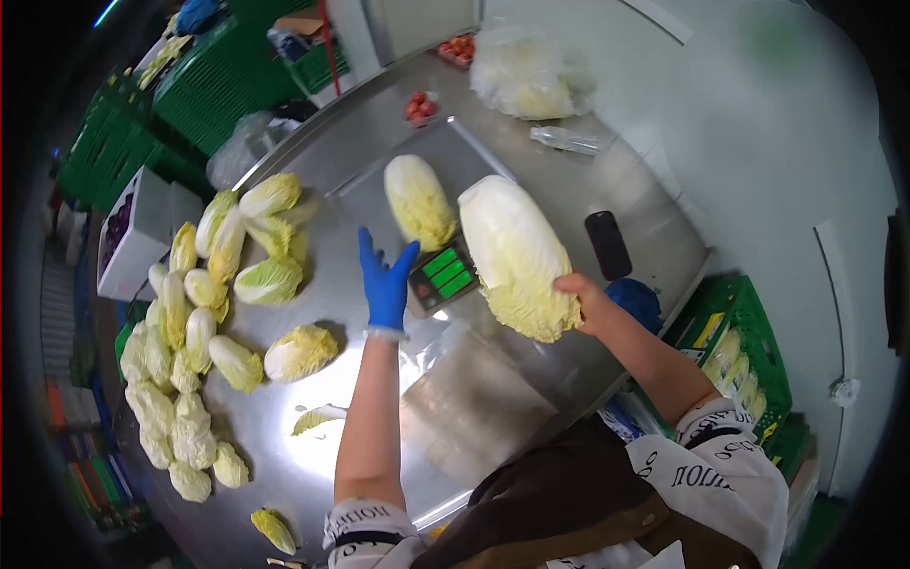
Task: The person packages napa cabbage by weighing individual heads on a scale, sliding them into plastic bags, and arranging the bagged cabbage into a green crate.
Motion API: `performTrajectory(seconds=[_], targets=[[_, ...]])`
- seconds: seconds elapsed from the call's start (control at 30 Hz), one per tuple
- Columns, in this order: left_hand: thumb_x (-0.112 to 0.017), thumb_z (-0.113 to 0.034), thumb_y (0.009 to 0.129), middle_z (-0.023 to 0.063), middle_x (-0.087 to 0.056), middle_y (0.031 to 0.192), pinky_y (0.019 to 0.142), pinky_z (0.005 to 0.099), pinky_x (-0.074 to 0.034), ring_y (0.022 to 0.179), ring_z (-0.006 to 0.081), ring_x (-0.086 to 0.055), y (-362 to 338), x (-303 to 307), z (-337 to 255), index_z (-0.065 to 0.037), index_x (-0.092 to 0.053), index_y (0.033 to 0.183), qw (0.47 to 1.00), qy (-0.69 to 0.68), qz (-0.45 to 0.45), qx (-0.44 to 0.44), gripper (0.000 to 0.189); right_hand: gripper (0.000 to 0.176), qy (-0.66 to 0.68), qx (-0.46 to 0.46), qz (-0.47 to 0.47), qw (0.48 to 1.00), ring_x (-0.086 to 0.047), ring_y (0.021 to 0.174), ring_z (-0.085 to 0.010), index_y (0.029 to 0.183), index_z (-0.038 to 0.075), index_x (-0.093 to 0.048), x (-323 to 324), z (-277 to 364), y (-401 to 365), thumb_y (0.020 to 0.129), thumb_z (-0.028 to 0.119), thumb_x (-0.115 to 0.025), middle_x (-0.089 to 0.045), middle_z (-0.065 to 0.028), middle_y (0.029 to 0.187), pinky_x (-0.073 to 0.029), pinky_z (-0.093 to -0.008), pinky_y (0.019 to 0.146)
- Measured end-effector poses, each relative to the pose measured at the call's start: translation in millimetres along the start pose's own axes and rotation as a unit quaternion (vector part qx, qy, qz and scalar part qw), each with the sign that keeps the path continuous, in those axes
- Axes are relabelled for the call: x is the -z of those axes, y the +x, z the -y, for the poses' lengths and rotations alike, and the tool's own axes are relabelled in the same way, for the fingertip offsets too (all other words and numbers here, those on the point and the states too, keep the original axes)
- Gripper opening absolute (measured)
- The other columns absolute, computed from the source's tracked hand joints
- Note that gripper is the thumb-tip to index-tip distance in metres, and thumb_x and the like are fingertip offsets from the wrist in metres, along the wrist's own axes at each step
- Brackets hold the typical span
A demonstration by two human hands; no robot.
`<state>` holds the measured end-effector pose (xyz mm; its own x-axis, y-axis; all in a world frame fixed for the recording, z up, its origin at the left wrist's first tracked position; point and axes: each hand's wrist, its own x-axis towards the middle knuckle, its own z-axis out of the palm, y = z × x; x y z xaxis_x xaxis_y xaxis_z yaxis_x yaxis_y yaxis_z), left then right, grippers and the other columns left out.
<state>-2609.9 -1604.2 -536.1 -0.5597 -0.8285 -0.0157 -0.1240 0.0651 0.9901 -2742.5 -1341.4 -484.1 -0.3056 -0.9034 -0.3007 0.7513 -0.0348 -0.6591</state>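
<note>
My right hand, ungloved, grips the leafy end of a large napa cabbage, held above the table at the right of the scale. In a blue glove, my left hand holds nothing, its fingers spread. It hovers just left of the scale display, which has green lit panels. A second napa cabbage lies beyond the display, on the scale's metal platform as far as I can tell. The held cabbage covers part of the scale's right side.
Many napa cabbages are heaped on the steel table at the left. A phone, a plastic bottle, a bagged bundle and tomatoes lie right and far. Green crates stand beside the table. A loose leaf lies nearby.
</note>
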Motion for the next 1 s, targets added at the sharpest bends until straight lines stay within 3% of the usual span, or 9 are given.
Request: performTrajectory(seconds=[0.07,0.2,0.27,0.4,0.53,0.67,0.73,0.93,1.0], targets=[[-0.080,-0.034,0.067,0.0243,-0.032,0.141,0.104,0.0409,-0.033,0.127,0.0365,-0.037,40,-47,15,0.000,-0.023,0.143,0.966,0.210,-0.045,-0.140,0.100,0.060,0.198,-0.025,0.037,0.979,-0.056,0.114,-0.0286,0.133,0.003,-0.043,35,5,-10,0.081,0.029,-0.060,-0.054,-0.0162,0.127,-0.043,-0.0425,0.100],[-0.083,-0.028,0.060,0.0231,-0.042,0.133,0.101,0.0407,-0.038,0.120,0.0357,-0.045,79,-85,33,0.000,-0.028,0.141,0.972,0.203,-0.076,-0.091,0.101,0.054,0.324,0.009,0.067,0.944,-0.059,0.110,-0.0283,0.127,0.002,-0.050,69,12,-25,0.083,0.033,-0.057,-0.058,-0.0149,0.123,-0.044,-0.0444,0.099],[-0.080,-0.014,0.065,0.0195,-0.049,0.127,0.094,0.0387,-0.045,0.112,0.0309,-0.053,79,-83,20,-0.001,-0.029,0.140,0.996,-0.084,-0.006,0.027,0.092,0.055,0.340,0.031,0.070,0.937,-0.059,0.109,-0.0286,0.127,0.002,-0.050,73,16,-33,0.082,0.033,-0.058,-0.058,-0.0144,0.123,-0.044,-0.0450,0.098],[-0.076,0.000,0.067,0.0165,-0.051,0.124,0.091,0.0347,-0.048,0.109,0.0259,-0.055,-2,-101,-1,-0.001,-0.032,0.139,0.969,-0.184,0.152,0.062,0.084,0.056,0.321,0.030,0.085,0.943,-0.059,0.110,-0.0289,0.129,0.003,-0.049,97,22,-30,0.080,0.028,-0.060,-0.058,-0.0172,0.122,-0.044,-0.0434,0.099],[-0.076,-0.001,0.067,0.0143,-0.049,0.128,0.097,0.0342,-0.043,0.113,0.0225,-0.053,-85,-146,51,0.000,-0.030,0.140,0.954,-0.165,0.235,0.089,0.086,0.071,-0.148,0.105,-0.111,0.977,-0.050,0.120,-0.0289,0.137,0.004,-0.039,51,56,-14,0.073,0.016,-0.068,-0.050,-0.0157,0.132,-0.040,-0.0378,0.101],[-0.080,-0.015,0.066,0.0201,-0.048,0.128,0.100,0.0367,-0.040,0.119,0.0276,-0.048,-131,-182,99,0.003,-0.025,0.141,0.971,-0.095,0.191,0.105,0.095,0.088,-0.567,0.238,-0.190,0.765,-0.044,0.122,-0.0291,0.140,0.010,-0.036,19,52,48,0.062,0.019,-0.077,-0.044,-0.0163,0.132,-0.036,-0.0366,0.102],[-0.081,-0.022,0.067,0.0229,-0.046,0.130,0.103,0.0391,-0.036,0.123,0.0309,-0.044,-136,-181,103,0.002,-0.025,0.141,0.975,-0.048,0.215,-0.032,0.096,0.088,-0.657,0.280,-0.200,0.670,-0.045,0.117,-0.0326,0.138,0.013,-0.039,11,39,92,0.060,0.025,-0.079,-0.044,-0.0170,0.129,-0.038,-0.0403,0.099],[-0.073,-0.023,0.078,0.0193,-0.047,0.132,0.099,0.0404,-0.039,0.118,0.0308,-0.048,-154,-126,78,-0.005,-0.040,0.137,0.970,0.109,0.208,-0.060,0.070,0.084,-0.819,0.215,-0.177,0.502,-0.047,0.108,-0.0324,0.133,0.016,-0.043,-17,9,178,0.060,0.037,-0.079,-0.046,-0.0155,0.121,-0.040,-0.0458,0.088],[-0.067,-0.016,0.084,0.0102,-0.055,0.125,0.087,0.0323,-0.047,0.103,0.0194,-0.058,-166,-76,39,-0.005,-0.044,0.134,0.965,-0.053,0.221,0.134,0.056,0.086,-0.841,0.179,-0.168,0.482,-0.045,0.110,-0.0316,0.134,0.017,-0.042,-17,6,181,0.060,0.038,-0.079,-0.046,-0.0150,0.121,-0.038,-0.0454,0.090]])
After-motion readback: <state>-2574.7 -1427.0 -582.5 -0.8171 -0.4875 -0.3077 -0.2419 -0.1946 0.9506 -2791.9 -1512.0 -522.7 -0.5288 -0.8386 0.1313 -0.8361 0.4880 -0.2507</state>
